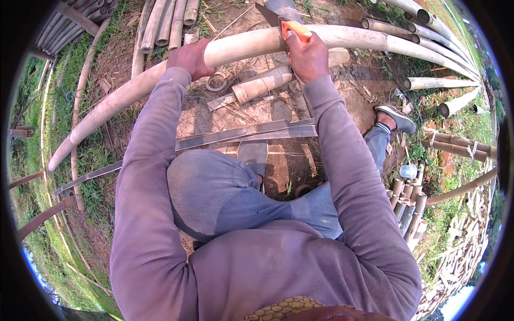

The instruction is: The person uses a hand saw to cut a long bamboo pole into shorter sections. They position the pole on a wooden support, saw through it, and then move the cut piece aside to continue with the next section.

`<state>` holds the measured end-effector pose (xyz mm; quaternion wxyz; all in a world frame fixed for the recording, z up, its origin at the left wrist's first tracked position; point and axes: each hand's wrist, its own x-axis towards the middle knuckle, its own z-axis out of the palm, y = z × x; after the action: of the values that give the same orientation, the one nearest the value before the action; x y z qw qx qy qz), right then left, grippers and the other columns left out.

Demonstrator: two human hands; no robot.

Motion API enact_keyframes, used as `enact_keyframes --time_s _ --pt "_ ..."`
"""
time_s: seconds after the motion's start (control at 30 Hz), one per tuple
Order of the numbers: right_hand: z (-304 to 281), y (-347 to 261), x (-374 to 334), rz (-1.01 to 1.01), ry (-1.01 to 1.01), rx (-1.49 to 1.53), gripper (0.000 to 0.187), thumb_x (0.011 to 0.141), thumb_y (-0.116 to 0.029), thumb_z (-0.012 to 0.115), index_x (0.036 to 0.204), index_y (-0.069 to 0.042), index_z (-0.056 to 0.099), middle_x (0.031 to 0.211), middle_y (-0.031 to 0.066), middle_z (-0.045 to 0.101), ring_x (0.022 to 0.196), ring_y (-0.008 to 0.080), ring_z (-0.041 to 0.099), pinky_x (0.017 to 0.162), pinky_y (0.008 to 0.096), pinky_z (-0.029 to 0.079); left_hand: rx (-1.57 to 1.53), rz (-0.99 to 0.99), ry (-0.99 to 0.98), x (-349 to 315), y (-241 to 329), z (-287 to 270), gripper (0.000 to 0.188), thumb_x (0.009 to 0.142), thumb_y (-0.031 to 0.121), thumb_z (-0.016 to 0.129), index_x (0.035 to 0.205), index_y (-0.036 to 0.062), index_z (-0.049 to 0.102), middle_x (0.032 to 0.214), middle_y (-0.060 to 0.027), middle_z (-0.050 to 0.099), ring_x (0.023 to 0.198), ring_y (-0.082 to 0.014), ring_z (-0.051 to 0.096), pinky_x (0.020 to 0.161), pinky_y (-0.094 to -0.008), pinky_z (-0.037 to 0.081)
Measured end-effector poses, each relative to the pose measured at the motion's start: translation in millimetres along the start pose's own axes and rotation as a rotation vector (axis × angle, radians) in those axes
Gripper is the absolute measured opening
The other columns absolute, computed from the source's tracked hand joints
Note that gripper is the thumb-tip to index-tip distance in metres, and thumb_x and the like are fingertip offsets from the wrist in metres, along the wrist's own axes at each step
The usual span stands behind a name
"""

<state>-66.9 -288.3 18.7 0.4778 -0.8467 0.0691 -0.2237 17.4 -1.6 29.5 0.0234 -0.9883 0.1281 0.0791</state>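
Observation:
A long pale bamboo pole [243,45] crosses in front of me, its near end low at the left. My left hand [191,59] is wrapped round it from above. In my right hand [309,58] is the orange handle of a hand saw [296,30], held over the pole. The dark blade points up and left past the pole's far side; whether its teeth have bitten into the bamboo is hard to tell. Just beneath the pole, between my hands, lies a short cut bamboo piece [262,84], with a pale ring [216,81] on the dirt beside it.
Long flat strips [241,134] lie across the ground before my knees. Several bamboo poles [436,83] fan out at the right, and more poles [167,24] lie at the far left. Short bamboo lengths [409,206] are bundled at the right near a clear plastic container [408,171].

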Motion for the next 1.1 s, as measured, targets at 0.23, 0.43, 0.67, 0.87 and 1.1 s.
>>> enact_keyframes --time_s 0.23,0.43,0.67,0.87,1.1 --pt "-126 -3 -198 0.081 -0.114 0.06 0.026 0.099 -0.01 0.07 0.119 0.006 0.064 0.092 0.0152 0.076 0.08 0.0223 0.076 0.072 0.0342 0.058 -0.075 -0.012 -0.015 -13 -6 29 0.071 0.072 0.046 0.086 0.133 0.0201 0.06 0.118 -0.0114 0.076 0.11 -0.0348 0.073 0.093 -0.0499 0.056" --pt "-94 15 -158 -0.045 -0.031 0.045 0.025 0.1 -0.013 0.072 0.115 0.006 0.065 0.088 0.0141 0.072 0.078 0.0217 0.073 0.072 0.0354 0.056 -0.074 -0.004 -0.026 -6 -4 34 0.07 0.071 0.046 0.086 0.131 0.0197 0.06 0.117 -0.0118 0.076 0.107 -0.0356 0.073 0.091 -0.0501 0.057" --pt "-17 5 -32 -0.061 0.003 -0.074 0.028 0.099 -0.022 0.075 0.105 0.003 0.065 0.082 0.0215 0.072 0.073 0.0325 0.073 0.066 0.0416 0.055 -0.087 -0.012 -0.01 -9 6 21 0.07 0.071 0.046 0.086 0.131 0.0203 0.061 0.117 -0.0128 0.076 0.108 -0.0371 0.073 0.092 -0.0505 0.057" --pt "-156 13 -255 0.008 -0.11 -0.004 0.03 0.102 -0.014 0.068 0.122 0.007 0.059 0.088 0.0084 0.069 0.071 0.0148 0.066 0.075 0.0312 0.059 -0.1 0.023 -0.001 -11 -4 41 0.07 0.07 0.044 0.085 0.131 0.0193 0.061 0.115 -0.0115 0.077 0.106 -0.0345 0.074 0.09 -0.0506 0.056" --pt "-25 25 -50 0.053 -0.019 0.026 0.029 0.099 -0.025 0.075 0.104 0.002 0.066 0.079 0.0209 0.071 0.076 0.0307 0.074 0.071 0.0393 0.056 -0.071 0.008 0.017 -6 12 30 0.072 0.071 0.047 0.086 0.133 0.0207 0.061 0.12 -0.01 0.076 0.111 -0.034 0.073 0.094 -0.049 0.057"
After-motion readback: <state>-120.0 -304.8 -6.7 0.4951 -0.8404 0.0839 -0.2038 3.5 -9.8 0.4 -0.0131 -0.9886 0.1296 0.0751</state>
